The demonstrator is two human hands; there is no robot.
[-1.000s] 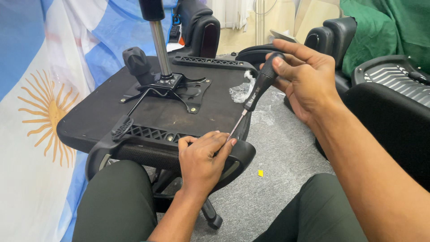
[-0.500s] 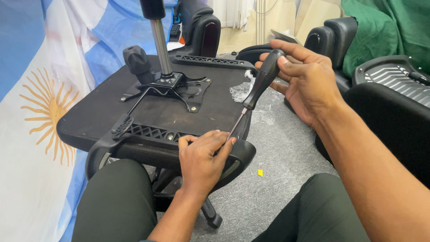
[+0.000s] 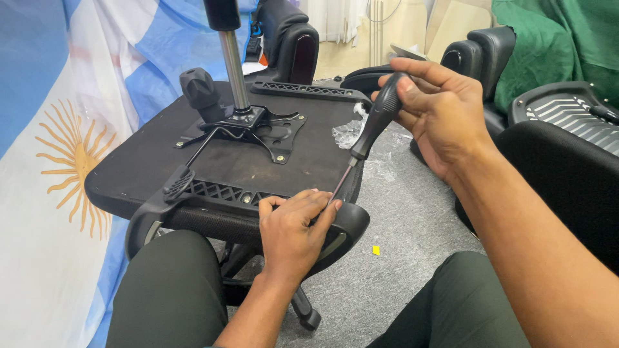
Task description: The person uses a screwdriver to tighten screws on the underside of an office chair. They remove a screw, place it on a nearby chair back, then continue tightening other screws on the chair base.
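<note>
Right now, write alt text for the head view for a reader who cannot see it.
A right hand holds a black-handled screwdriver tilted down to the armrest bracket on an upturned office chair seat, while the left hand steadies the tip there. The chair's gas cylinder stands up from the mounting plate, with a sun-emblem flag at left.

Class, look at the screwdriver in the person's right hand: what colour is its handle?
Black. The screwdriver handle, gripped by the right hand, shows best in the head view.
</note>
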